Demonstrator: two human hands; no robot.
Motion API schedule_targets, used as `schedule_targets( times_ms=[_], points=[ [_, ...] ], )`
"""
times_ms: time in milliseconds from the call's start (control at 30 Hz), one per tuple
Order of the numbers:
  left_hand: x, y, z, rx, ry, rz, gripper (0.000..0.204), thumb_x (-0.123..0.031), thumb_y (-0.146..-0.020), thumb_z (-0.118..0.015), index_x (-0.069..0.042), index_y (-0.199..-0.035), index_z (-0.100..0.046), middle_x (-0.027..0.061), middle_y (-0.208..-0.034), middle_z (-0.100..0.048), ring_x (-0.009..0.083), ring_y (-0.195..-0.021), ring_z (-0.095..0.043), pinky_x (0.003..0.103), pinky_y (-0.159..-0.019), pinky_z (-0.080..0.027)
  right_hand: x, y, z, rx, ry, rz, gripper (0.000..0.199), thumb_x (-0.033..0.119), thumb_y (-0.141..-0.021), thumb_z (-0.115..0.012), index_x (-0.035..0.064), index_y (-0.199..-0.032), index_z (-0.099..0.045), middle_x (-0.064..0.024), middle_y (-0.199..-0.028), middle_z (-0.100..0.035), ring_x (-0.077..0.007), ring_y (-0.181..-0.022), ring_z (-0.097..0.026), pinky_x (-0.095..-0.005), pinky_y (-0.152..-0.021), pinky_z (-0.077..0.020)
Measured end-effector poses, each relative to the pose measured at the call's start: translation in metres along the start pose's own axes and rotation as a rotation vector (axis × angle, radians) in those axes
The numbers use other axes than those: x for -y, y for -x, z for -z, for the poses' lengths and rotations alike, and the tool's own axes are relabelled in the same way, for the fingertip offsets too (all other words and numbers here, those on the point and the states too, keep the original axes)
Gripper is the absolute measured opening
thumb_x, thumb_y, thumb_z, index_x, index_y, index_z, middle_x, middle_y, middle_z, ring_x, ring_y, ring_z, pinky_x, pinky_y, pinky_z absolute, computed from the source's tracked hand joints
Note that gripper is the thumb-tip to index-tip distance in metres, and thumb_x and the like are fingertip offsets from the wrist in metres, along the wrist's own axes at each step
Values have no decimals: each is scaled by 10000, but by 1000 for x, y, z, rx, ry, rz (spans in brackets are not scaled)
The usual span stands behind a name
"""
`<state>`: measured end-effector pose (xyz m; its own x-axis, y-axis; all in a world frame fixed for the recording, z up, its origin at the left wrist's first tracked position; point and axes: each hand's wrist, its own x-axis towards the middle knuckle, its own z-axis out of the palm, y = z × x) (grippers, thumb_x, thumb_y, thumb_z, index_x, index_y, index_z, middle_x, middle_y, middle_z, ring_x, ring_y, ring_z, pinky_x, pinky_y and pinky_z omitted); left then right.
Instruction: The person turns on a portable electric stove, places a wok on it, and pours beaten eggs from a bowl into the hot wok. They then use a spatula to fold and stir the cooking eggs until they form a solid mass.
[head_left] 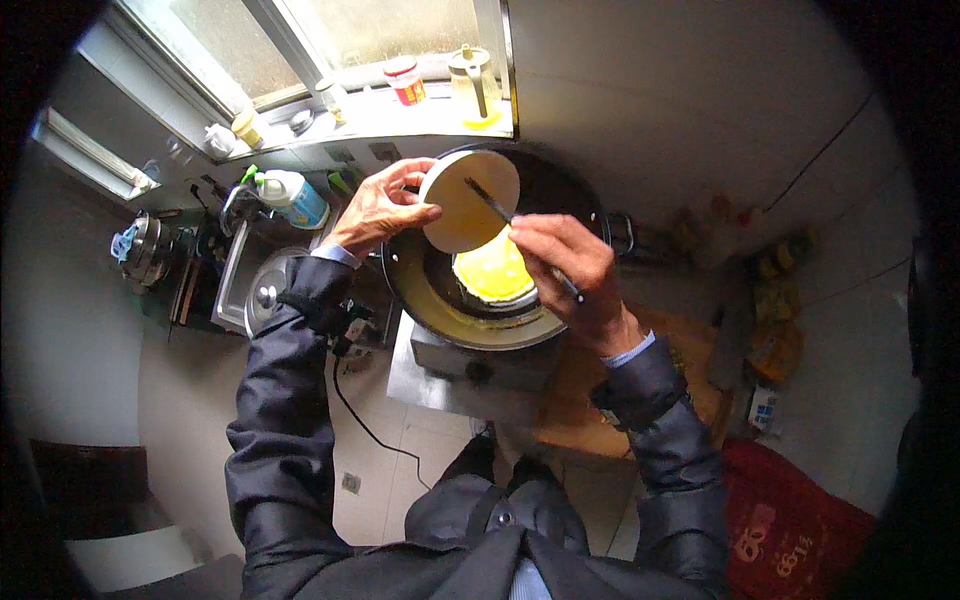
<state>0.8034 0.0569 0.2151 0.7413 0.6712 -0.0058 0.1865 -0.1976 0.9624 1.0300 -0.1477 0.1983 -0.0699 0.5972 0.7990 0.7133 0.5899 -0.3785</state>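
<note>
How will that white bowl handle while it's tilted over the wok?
The white bowl looks rigid and probably breakable. The left hand holds it by the rim only, so any wet egg could make that grip slippery. Chopsticks in the right hand scraping inside may nudge it.
</note>
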Motion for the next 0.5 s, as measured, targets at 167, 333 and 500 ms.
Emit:
schedule_targets(
  times_ms=[167, 333, 500],
  points=[
    [0, 1, 2, 26, 9, 50, 869, -224, -734, -945, -68, -1470, -510, 94, -1368, -619, 161, -1101, -637, 357, -999, -524, 7, -2, -12, -210, -264, -176, 158, -49, -918, -687, -19, -1067, -730, -167, -1048, -739, -275, -951, -730, -346, -868, -582],
    [1, 5, 8, 1, 51, 35, 950, -247, -699, -971, -77, -1489, -471, 105, -1370, -606, 217, -1222, -616, 387, -1055, -507, 12, 11, -29, -313, -655, -882, 149, 42, -982, -668, -40, -1082, -742, -117, -1050, -729, -190, -964, -733, -316, -939, -593],
    [3, 7, 10, 4, 62, 14, 915, -213, -661, -983, -100, -1448, -531, 99, -1359, -600, 165, -1068, -612, 362, -984, -533, -1, 18, -35, -402, -1039, -853, 210, 117, -1016, -648, -34, -1139, -727, -136, -1129, -729, -232, -973, -741, -347, -964, -603]
  ],
)
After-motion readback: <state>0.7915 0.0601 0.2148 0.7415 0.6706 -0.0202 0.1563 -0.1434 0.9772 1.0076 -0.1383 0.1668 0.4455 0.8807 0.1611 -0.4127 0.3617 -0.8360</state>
